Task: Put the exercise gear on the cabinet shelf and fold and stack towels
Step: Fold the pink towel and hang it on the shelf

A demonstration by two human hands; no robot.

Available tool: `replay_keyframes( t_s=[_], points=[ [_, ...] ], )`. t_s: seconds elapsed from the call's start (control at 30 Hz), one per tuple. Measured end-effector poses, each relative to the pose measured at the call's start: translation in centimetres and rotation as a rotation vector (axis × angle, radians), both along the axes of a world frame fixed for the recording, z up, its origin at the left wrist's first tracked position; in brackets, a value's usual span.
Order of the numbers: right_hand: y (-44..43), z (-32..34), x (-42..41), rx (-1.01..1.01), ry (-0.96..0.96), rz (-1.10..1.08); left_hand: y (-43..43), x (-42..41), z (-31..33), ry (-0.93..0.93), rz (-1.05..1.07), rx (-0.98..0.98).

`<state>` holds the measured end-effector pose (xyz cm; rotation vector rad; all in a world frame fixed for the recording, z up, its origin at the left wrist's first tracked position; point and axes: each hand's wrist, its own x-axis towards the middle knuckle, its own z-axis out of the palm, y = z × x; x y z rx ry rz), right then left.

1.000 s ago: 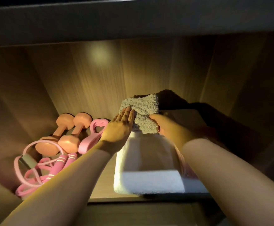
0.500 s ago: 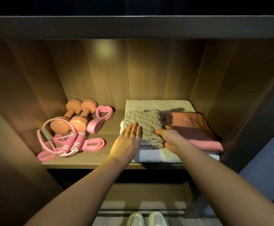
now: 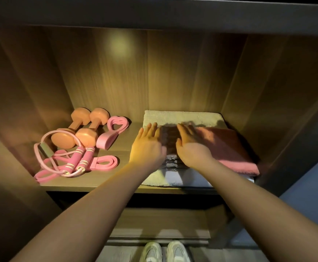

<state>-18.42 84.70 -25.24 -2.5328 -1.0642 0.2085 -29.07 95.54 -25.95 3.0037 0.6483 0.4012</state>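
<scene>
Now, centre frame: left hand [image 3: 147, 147] and right hand [image 3: 191, 148] lie flat on grey towel [image 3: 171, 162], each grip spread, pinching nothing. Judged soft, light; lift by folded edges.

Both arms stretch forward and angle slightly inward, bare along their whole visible length. The left forearm [image 3: 90, 205] comes up from the lower left and the right forearm [image 3: 249, 203] from the lower right, so the wrists end near each other. The left hand [image 3: 147, 148] lies flat, palm down, its fingers [image 3: 151, 130] straight, close together and pointing away from the body. The right hand [image 3: 192, 148] lies just beside it, also palm down, its fingers [image 3: 184, 131] straight and angled a little leftward. A narrow gap separates the two hands.
</scene>
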Motion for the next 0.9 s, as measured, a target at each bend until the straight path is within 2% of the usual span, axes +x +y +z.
replay_keyframes(
  t_s=[0.1, 0.2, 0.43, 0.53, 0.6, 0.67, 0.77, 0.8, 0.9],
  points=[
    [0.7, -1.1, 1.0, -0.16, -0.078, 0.16, 0.5, 1.9, -0.3, 0.093, 0.037, -0.079],
    [1.1, -3.6, 1.2, -0.304, -0.093, 0.173, 0.7, 1.9, -2.4, 0.228, 0.038, -0.13],
    [1.4, -4.2, 1.3, -0.292, -0.062, 0.133, 1.0, 2.4, -2.8, 0.328, 0.058, -0.126],
    [0.0, -3.3, 2.8, -0.114, 0.03, 0.043, 0.9, 2.8, -1.7, 0.324, 0.085, -0.048],
    [-1.3, -2.8, 4.5, -0.097, -0.077, -0.061, 0.3, 3.4, -1.0, 0.245, 0.049, -0.012],
    [-2.9, -2.8, 6.4, -0.164, -0.108, -0.16, -0.6, 4.2, -1.1, 0.188, 0.007, -0.029],
    [-5.1, -3.9, 7.8, -0.438, 0.106, -0.194, -1.8, 4.7, -2.5, 0.288, 0.048, -0.077],
    [-5.7, -4.7, 7.8, -0.473, 0.161, -0.197, -1.9, 4.7, -3.2, 0.308, 0.066, -0.077],
    [-6.4, -5.7, 7.8, -0.396, 0.108, -0.221, -1.9, 4.5, -4.1, 0.327, 0.093, -0.045]
  ],
)
